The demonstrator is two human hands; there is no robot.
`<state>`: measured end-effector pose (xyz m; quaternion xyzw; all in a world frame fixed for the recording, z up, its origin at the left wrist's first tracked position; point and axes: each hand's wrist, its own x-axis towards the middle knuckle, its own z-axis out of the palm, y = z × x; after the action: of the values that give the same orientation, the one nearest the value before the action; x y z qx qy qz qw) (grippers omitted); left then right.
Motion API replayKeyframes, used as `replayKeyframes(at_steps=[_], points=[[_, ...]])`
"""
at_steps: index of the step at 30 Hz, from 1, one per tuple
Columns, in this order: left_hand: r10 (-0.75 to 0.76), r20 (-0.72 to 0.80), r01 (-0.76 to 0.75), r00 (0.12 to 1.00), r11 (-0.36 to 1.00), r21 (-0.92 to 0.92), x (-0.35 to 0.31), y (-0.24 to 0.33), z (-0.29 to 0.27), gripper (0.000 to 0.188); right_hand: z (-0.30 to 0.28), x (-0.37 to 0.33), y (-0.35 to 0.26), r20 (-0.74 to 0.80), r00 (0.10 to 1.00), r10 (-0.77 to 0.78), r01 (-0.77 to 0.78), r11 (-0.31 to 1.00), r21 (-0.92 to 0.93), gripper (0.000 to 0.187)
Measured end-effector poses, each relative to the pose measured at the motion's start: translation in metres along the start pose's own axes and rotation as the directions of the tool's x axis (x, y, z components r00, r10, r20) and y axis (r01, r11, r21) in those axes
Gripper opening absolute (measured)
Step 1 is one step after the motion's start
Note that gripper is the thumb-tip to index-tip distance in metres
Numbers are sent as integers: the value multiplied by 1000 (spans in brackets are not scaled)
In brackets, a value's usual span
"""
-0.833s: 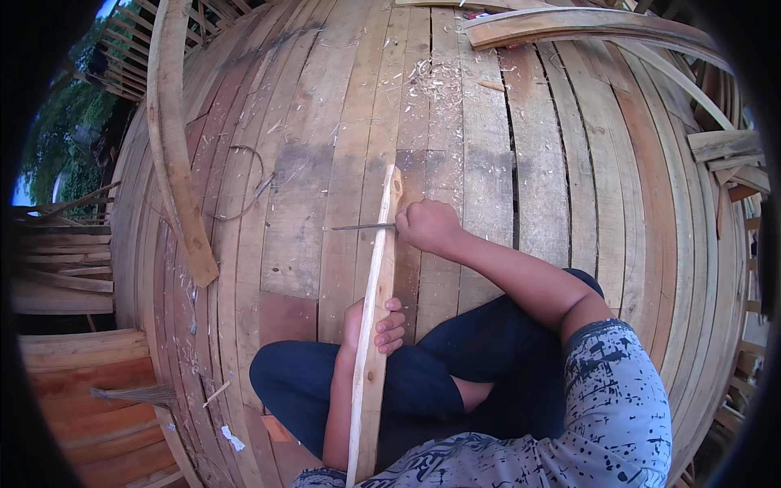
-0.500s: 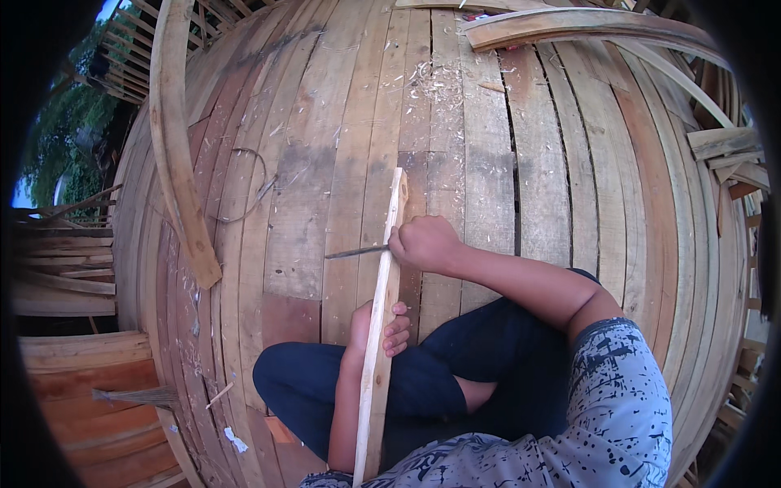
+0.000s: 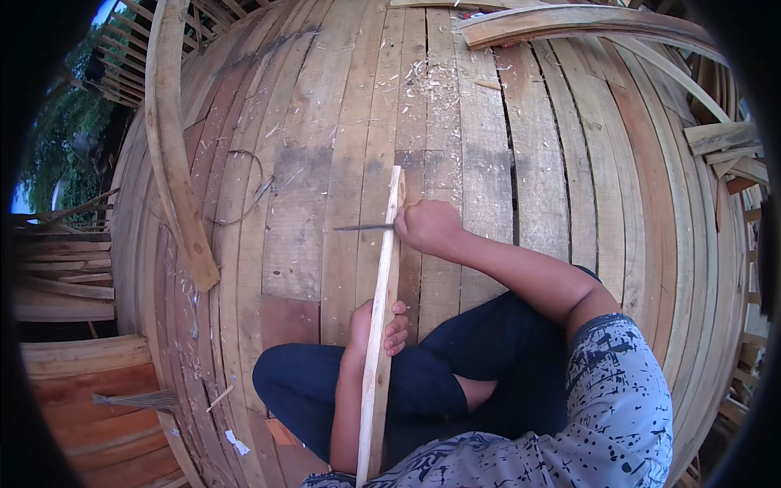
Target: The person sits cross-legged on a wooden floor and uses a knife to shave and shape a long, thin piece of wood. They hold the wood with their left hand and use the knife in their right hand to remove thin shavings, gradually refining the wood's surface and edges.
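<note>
A long, narrow wooden strip (image 3: 379,325) runs from my lap away from me, its far end pointing over the plank floor. My left hand (image 3: 395,328) is wrapped round it near my knees, with the fingers showing on its right side. In my right hand (image 3: 426,226), closed in a fist, is the handle of a knife; the handle itself is hidden. The knife's dark, thin blade (image 3: 358,228) lies crosswise over the strip, below its far end, and sticks out to the left.
Wood shavings (image 3: 431,81) litter the plank floor (image 3: 301,236) ahead. A long curved board (image 3: 175,163) lies at the left, near a thin loop of cord or wire (image 3: 260,191). Another curved beam (image 3: 569,23) is at the far right. A bristly bundle (image 3: 138,398) rests at the lower left.
My right hand and the knife have moved a little farther along the strip, toward its far end. My left hand has kept its grip in about the same place.
</note>
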<state>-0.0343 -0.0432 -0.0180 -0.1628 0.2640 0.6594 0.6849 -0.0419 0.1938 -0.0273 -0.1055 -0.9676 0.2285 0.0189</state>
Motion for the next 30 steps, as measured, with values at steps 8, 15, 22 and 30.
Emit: replayKeyframes(at_steps=[8, 15, 22, 30], points=[[0, -14, 0, 1000, 1000, 8, -1, -2, 9, 32, 5, 8, 15, -16, 1000, -16, 16, 999, -41, 47], [25, -73, -22, 997, 998, 54, -1, -2, 8, 32, 11, 12, 14, -85, 996, 28, -32, 998, -46, 44], [39, -78, -35, 996, 998, 53, 0, -3, 17, 33, 10, 37, 56, -301, 949, 91, -135, 983, -126, 41], [28, -9, -28, 1000, 998, 64, 2, -6, 15, 33, -21, 25, 53, 20, 993, 120, -120, 993, 15, 57]])
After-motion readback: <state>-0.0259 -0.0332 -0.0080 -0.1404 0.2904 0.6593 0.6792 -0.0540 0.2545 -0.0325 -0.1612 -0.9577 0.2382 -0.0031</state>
